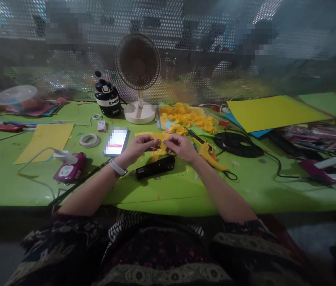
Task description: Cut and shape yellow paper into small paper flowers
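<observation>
Both of my hands meet over the middle of the green table, fingertips almost touching. My left hand [140,147], with a pale watch [117,167] on its wrist, is closed in a pinch. My right hand [182,147] pinches too, just beside it. What lies between the fingertips is too small to make out. Yellow paper pieces [156,154] show right behind and beneath the fingers. Nearer to me lies a black stapler-like tool [155,167]. To the right of my right hand are a yellow glue gun [211,158] and a yellow-and-black cutter [199,138].
Yellow paper flowers [185,115] are heaped behind my hands. A fan [139,113], a dark jug [108,99] and a lit phone [116,142] stand or lie left of them. Purple power adapters [70,169] with cords flank me. Coloured sheets [275,111] lie at right.
</observation>
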`<action>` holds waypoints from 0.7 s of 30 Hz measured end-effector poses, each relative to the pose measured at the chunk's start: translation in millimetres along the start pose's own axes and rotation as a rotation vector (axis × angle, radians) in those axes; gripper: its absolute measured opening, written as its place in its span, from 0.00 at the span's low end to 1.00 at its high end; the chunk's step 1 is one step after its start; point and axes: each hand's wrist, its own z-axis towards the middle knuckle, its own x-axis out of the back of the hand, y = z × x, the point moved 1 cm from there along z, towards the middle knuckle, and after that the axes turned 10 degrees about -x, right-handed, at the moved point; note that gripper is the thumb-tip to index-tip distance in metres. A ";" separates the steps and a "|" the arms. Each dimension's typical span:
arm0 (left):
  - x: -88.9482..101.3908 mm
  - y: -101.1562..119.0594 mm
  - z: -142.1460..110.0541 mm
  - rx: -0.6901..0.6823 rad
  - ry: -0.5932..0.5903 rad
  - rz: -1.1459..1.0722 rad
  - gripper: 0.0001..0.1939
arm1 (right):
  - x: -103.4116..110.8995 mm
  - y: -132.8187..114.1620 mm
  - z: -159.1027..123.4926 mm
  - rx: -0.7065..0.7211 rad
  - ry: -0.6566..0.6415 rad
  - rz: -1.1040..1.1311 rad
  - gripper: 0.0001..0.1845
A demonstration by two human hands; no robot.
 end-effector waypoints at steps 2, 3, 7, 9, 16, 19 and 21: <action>1.9 -3.4 0.9 -0.003 -0.018 0.044 0.20 | 0.2 3.1 2.0 -0.005 0.002 -0.017 0.24; 2.9 -4.7 1.4 -0.004 -0.028 0.067 0.20 | 0.2 4.4 2.6 -0.006 -0.001 -0.023 0.25; 5.7 -4.5 2.4 0.007 -0.019 0.117 0.20 | -0.3 5.7 2.8 -0.004 -0.004 -0.024 0.25; 6.1 -1.9 2.3 0.011 -0.014 0.143 0.20 | -0.7 4.4 2.2 -0.005 0.002 -0.030 0.25; 8.8 7.4 2.5 0.020 -0.084 0.244 0.19 | -0.5 -0.3 0.8 -0.018 0.018 -0.029 0.24; 16.3 12.8 4.5 0.047 -0.105 0.282 0.18 | 1.7 -1.4 0.2 -0.027 0.040 0.006 0.24; 25.6 17.4 6.0 0.043 -0.075 0.399 0.17 | 4.1 -1.9 0.1 -0.044 0.062 0.025 0.23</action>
